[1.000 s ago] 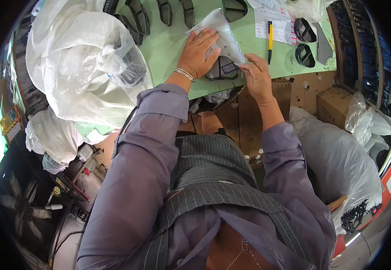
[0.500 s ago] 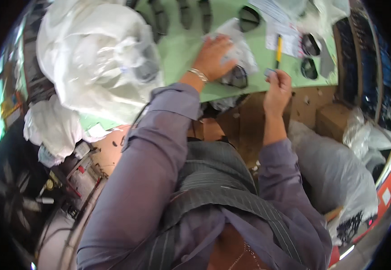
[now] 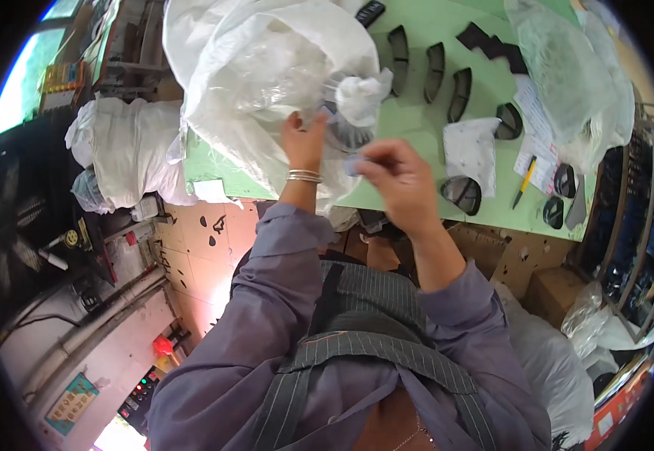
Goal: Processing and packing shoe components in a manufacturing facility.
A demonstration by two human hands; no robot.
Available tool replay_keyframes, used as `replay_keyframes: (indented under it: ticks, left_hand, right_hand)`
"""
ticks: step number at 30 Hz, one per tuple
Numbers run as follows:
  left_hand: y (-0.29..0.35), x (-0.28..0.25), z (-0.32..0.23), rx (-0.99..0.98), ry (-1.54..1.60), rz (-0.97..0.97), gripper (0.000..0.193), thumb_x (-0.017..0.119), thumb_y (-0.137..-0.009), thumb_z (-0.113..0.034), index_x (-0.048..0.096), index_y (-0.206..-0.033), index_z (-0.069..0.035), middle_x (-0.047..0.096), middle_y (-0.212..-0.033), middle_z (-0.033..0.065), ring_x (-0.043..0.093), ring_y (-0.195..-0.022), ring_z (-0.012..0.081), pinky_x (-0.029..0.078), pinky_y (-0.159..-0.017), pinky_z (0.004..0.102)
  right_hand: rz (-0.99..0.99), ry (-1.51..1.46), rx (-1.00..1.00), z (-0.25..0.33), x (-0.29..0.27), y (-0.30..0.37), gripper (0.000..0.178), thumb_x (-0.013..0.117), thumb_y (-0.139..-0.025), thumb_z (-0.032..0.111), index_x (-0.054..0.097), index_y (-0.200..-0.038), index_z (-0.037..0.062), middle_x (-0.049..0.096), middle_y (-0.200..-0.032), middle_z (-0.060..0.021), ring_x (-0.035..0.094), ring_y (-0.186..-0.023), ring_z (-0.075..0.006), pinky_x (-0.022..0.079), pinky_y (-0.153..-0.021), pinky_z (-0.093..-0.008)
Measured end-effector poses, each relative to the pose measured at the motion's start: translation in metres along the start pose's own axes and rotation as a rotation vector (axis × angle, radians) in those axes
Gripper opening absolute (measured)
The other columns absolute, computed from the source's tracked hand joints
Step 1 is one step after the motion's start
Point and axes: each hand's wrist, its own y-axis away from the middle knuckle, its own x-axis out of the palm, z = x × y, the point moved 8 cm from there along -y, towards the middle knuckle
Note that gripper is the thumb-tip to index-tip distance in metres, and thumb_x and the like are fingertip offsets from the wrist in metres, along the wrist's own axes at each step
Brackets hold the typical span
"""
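A large white plastic sack stands on the left of the green table, its mouth open and clear film inside. My left hand is at its near side, thumb and fingers apart, beside crumpled clear plastic. Just to the right, my right hand pinches a small bluish-grey piece between thumb and fingers. A flat white packet lies right of that hand, with a dark rounded piece at its near edge.
Several dark curved pieces lie across the table. To the right are a yellow pen, written sheets and a pale plastic bag. Bundled white cloth sits at the left, a black fan beyond it.
My left hand has gone from the white packet to the white sack. My right hand has moved left toward the sack, keeping the small piece pinched. The view has shifted left.
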Motion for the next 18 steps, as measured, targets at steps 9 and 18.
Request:
replay_keyframes:
  ticks: [9,18]
  left_hand:
    - [0.032,0.020,-0.002,0.016,0.024,0.296,0.079,0.079,-0.067,-0.034,0.047,-0.130,0.002,0.050,-0.125,0.0220,0.045,-0.119,0.0369,0.038,-0.103,0.0424]
    - [0.037,0.015,-0.031,0.049,-0.057,0.276,0.071,0.079,-0.066,-0.039,0.051,-0.122,-0.004,0.052,-0.119,0.0184,0.045,-0.115,0.0367,0.035,-0.101,0.0448]
  right_hand:
    - [-0.139,0.642,0.052,-0.049,0.030,-0.101,0.025,0.070,-0.078,0.012,0.062,-0.099,0.0019,0.068,-0.086,-0.0143,0.066,-0.077,-0.0269,0.051,-0.072,-0.0343]
    - [-0.160,1.216,-0.052,-0.056,0.040,-0.103,0.020,0.071,-0.074,0.013,0.064,-0.091,0.0059,0.067,-0.086,-0.0125,0.059,-0.084,-0.0331,0.048,-0.075,-0.0419]
